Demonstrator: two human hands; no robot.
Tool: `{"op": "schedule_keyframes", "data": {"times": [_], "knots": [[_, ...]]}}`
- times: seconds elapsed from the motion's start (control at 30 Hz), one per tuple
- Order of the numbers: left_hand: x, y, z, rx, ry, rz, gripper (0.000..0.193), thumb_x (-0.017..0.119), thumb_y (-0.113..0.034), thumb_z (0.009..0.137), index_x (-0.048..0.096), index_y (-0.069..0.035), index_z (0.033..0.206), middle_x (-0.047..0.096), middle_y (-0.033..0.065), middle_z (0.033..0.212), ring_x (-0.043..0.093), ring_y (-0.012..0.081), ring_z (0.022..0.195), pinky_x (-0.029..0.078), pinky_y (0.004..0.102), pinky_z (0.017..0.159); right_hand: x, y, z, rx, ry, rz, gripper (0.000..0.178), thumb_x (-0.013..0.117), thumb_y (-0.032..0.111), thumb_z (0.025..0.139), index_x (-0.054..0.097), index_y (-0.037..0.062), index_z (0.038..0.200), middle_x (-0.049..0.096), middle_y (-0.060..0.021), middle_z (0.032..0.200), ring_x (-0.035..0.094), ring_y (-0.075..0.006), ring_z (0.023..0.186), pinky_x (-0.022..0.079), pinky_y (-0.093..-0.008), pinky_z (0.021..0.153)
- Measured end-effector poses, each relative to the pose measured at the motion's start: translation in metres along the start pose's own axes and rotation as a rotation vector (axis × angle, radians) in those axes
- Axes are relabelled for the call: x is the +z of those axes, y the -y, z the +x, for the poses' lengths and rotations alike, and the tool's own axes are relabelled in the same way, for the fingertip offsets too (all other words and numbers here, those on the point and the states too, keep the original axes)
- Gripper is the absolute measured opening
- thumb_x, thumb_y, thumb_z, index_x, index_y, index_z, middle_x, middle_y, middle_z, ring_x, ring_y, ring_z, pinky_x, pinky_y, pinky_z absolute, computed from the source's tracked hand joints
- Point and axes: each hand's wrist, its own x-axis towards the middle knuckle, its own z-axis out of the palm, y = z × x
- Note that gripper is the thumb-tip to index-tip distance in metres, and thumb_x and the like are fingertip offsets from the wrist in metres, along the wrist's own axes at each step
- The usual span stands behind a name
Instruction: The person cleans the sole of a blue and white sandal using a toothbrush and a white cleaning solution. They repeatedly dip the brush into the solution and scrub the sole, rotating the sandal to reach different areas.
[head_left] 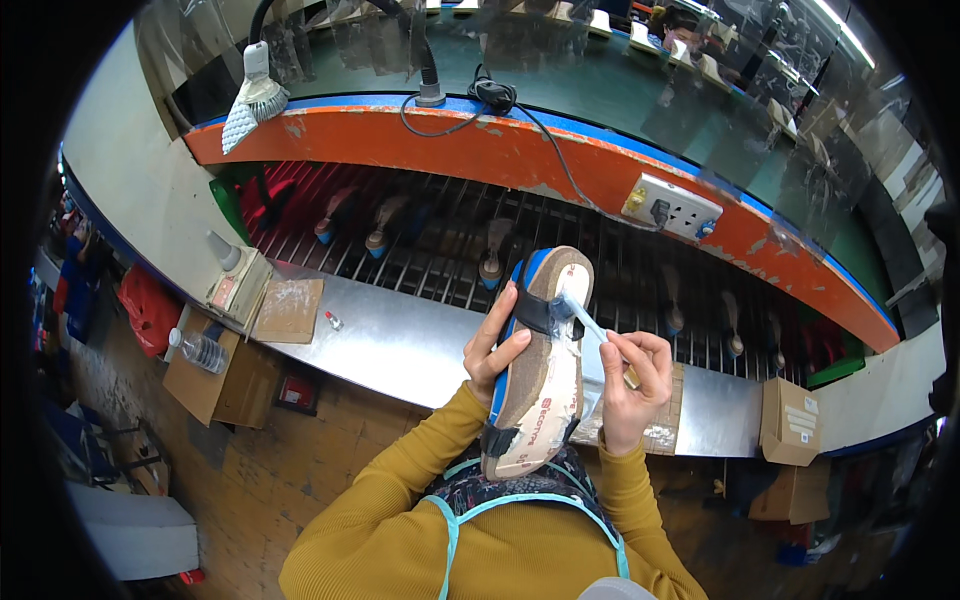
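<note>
My left hand [492,345] is closed round the edge of a shoe on a last [545,390], which is held sole side up above the bench. The sole's underside is pale in the middle with a brown rim, blue edging and black straps folded over it. My right hand [635,390] pinches a pale blue brush [584,316]. Its tip touches the sole near a folded black strap [538,314], where the surface looks wet. Behind the right hand is a translucent pale object, partly hidden, whose kind I cannot make out.
A metal ledge [390,350] runs before a roller rack carrying several shoe lasts [383,228]. Above it is an orange-edged green conveyor [520,160] with a power strip [672,207] and a lamp [255,95]. Cardboard boxes [790,422] stand at right, a plastic bottle [198,352] at left.
</note>
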Motion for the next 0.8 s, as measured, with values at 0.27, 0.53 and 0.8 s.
{"op": "schedule_keyframes", "data": {"times": [0.27, 0.53, 0.8], "knots": [[-0.01, 0.005, 0.003, -0.019, 0.037, 0.001, 0.046, 0.077, -0.014, 0.079, 0.054, -0.015, 0.118, 0.045, 0.0292, 0.14, 0.05, 0.0471, 0.126, 0.05, 0.0501, 0.099, 0.007, -0.007, 0.036, -0.256, -0.058, -0.229, 0.02, 0.082, 0.015, 0.075, 0.078, 0.0109, 0.094, 0.063, -0.0001, 0.092, 0.053, -0.0099, 0.072, 0.03, -0.0317, 0.081], [-0.02, 0.01, 0.015, 0.039, 0.089, 0.056, 0.043, 0.076, -0.008, 0.077, 0.057, -0.016, 0.115, 0.051, 0.0264, 0.137, 0.053, 0.0448, 0.123, 0.052, 0.0481, 0.097, 0.004, -0.022, 0.046, -0.317, -0.013, -0.122, 0.023, 0.084, 0.013, 0.07, 0.077, 0.012, 0.092, 0.061, -0.0027, 0.095, 0.055, -0.0152, 0.077, 0.033, -0.0319, 0.079], [-0.026, 0.006, 0.02, 0.026, 0.128, 0.044, 0.041, 0.073, -0.007, 0.078, 0.059, -0.016, 0.115, 0.054, 0.0258, 0.133, 0.056, 0.0453, 0.12, 0.052, 0.049, 0.096, -0.01, -0.024, 0.054, -0.211, 0.183, -0.003, 0.022, 0.084, 0.014, 0.072, 0.077, 0.0108, 0.092, 0.059, -0.0015, 0.09, 0.052, -0.0115, 0.068, 0.038, -0.0281, 0.073]]}}
